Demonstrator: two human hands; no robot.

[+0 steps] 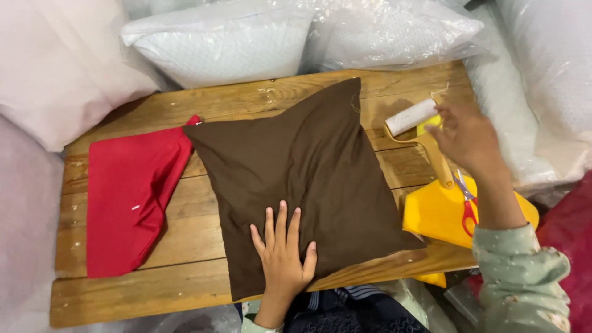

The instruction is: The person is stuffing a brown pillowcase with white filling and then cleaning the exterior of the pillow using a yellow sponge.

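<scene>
Underneath, wooden table among bagged pillows.

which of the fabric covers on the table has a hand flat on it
The brown cushion cover in the middle: the left hand lies flat on its near edge. The red cover and yellow cover go untouched.

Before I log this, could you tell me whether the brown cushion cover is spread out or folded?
Spread out: the brown cushion cover lies flat on the wooden table, left hand pressing it.
</scene>
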